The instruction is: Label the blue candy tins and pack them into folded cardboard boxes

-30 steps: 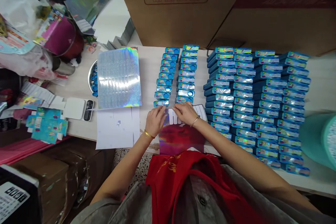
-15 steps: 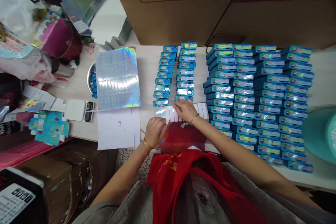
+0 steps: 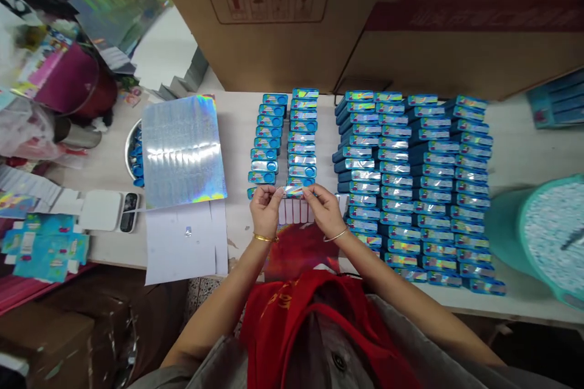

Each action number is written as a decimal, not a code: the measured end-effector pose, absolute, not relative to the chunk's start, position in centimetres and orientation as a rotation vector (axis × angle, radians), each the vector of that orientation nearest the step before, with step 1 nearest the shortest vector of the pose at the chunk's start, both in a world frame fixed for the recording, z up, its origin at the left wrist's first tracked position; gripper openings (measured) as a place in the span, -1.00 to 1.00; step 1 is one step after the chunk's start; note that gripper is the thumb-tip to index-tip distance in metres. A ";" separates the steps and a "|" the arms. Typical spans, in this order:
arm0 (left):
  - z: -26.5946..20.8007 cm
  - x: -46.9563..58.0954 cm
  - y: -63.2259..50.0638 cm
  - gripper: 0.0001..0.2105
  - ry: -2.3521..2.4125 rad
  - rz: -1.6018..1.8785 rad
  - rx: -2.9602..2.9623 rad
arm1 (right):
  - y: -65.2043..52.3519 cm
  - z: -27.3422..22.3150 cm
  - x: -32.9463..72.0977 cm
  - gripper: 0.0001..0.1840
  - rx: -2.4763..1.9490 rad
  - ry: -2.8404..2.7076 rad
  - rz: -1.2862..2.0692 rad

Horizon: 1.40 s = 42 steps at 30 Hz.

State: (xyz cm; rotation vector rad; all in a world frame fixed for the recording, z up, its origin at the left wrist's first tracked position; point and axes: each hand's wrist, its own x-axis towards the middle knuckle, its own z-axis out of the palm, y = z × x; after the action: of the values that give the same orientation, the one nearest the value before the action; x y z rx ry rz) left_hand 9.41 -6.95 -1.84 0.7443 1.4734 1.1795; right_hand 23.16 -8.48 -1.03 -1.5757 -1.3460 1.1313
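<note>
Between my two hands a small shiny sticker strip (image 3: 293, 191) is stretched level. My left hand (image 3: 266, 209) pinches its left end, and my right hand (image 3: 325, 211) pinches its right end. The strip is at the front of the right-hand row of blue boxes (image 3: 302, 149); I cannot tell whether it touches the nearest one. Below my hands lies a sticker sheet (image 3: 294, 211) with pale strip-shaped gaps, over a dark red glossy sheet (image 3: 296, 249). Another row of blue boxes (image 3: 266, 143), with round spots on their tops, stands to the left.
Several columns of blue boxes (image 3: 392, 179) fill the right side, beside a teal bucket (image 3: 511, 219) of pale bits. Large cartons (image 3: 274, 55) block the back. Left are a silvery sticker sheet (image 3: 185, 152), white paper (image 3: 180, 249), a metal bowl (image 3: 130, 149) and a white scale (image 3: 101, 209).
My hands have come up from the sticker sheet to the front of the box rows, with a shiny strip now held between them. The camera view has shifted to the right.
</note>
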 end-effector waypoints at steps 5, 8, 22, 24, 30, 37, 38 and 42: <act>-3.7 12.3 -4.4 -0.89 1.568 1.061 1.145 | -6.3 -2.9 27.1 -0.67 -1.852 -1.592 0.767; -4.8 13.6 -3.0 -0.90 1.714 0.970 1.374 | -5.4 -4.6 28.3 -0.70 -1.990 -1.708 0.620; -6.8 15.3 -2.3 -0.92 2.068 0.537 1.650 | -4.4 -8.4 28.7 -0.71 -2.093 -1.825 0.537; -6.5 15.2 -2.2 -0.77 2.097 0.544 1.631 | -4.6 -8.6 28.7 -0.71 -2.090 -1.753 0.568; -6.2 15.2 -1.7 -0.53 2.129 0.511 1.586 | -5.3 -8.2 28.2 -0.63 -1.974 -1.858 0.650; -4.9 11.5 -1.3 -0.81 1.864 0.542 1.669 | -5.8 -5.4 27.5 -0.65 -2.054 -2.051 0.521; -4.5 9.9 -1.7 -0.85 1.779 0.557 1.721 | -6.1 -4.7 27.3 -0.63 -2.013 -2.049 0.491; -3.4 3.0 -4.7 -0.79 1.472 0.482 1.871 | -8.1 -2.4 25.6 -0.58 -1.743 -2.164 0.499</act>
State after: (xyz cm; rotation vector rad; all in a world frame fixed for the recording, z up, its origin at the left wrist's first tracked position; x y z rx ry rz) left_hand 2.96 -4.71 -3.38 1.8708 1.4723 0.4817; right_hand 25.58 -8.07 -2.36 -1.7430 -2.1644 0.4990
